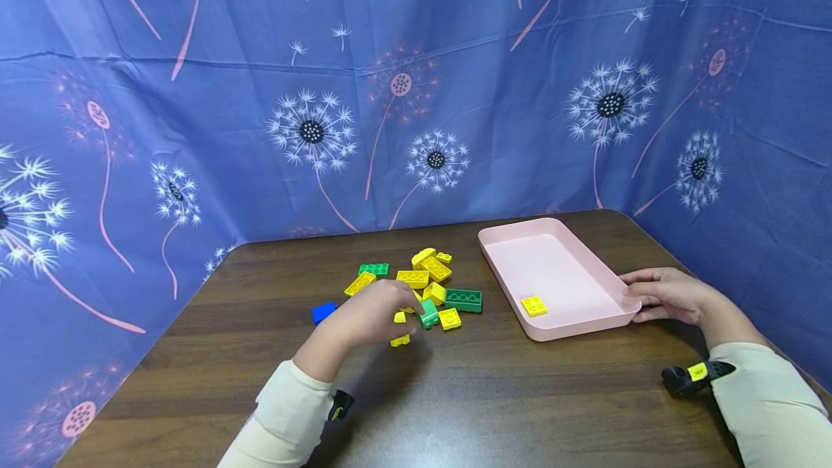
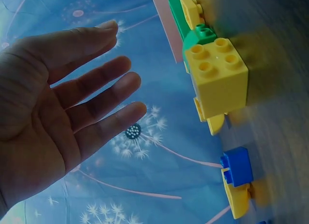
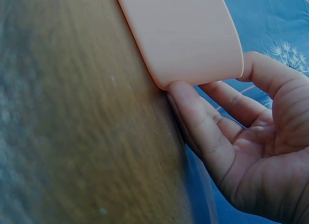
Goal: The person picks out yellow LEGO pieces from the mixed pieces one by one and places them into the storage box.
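Head: left hand (image 1: 377, 313) over blocks (image 1: 412, 279) left of the pink tray (image 1: 552, 262); the green block (image 1: 428, 315) by its fingers looks light, stiff, tough (slick sides, probably): pinch opposite walls.

Left wrist: fingers relaxed, holding nothing.

Right wrist: right hand (image 3: 248, 149) grips the tray's near-right corner, thumb on rim.

The pink tray (image 1: 554, 264) lay flat, one corner at the right fingers (image 1: 650, 289). A bumpy yellow block (image 1: 534, 306) sat in it, left of those fingers. A green block (image 1: 429, 315) lay right by the left fingers (image 1: 409, 299).
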`<state>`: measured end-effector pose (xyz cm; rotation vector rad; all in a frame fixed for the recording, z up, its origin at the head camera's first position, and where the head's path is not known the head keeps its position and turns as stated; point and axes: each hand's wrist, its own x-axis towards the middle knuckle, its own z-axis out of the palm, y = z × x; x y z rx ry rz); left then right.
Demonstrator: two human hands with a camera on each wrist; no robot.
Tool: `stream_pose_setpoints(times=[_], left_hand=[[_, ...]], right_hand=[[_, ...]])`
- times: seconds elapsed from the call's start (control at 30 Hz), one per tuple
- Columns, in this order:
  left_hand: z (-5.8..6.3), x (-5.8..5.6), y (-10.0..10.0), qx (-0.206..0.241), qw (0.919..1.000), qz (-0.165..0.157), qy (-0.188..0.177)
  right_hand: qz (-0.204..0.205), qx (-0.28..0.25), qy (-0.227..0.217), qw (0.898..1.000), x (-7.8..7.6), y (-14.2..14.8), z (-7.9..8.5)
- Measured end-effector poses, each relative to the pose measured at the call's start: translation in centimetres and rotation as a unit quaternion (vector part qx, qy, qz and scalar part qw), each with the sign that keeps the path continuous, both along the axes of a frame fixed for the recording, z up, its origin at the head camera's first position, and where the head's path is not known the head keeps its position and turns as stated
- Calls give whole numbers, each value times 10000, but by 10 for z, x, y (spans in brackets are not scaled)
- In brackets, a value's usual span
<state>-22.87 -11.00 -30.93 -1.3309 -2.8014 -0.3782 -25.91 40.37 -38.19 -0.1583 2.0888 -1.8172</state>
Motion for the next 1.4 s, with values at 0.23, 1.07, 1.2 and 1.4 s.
stream_pose_setpoints(times=[0.23, 1.07, 1.2, 1.4], left_hand=[[-5, -7, -1, -94, 9997, 155, -136], [-26, -22, -10, -496, 9976, 387, -280], [-28, -23, -10, -515, 9976, 340, -315], [-27, -24, -11, -500, 9979, 282, -284]], right_hand=[[-24, -9, -35, 10000, -3, 2, -1], [-80, 132, -58, 9999, -4, 1, -1], [-99, 129, -72, 9998, -3, 1, -1], [-203, 141, -33, 9997, -2, -1, 0]])
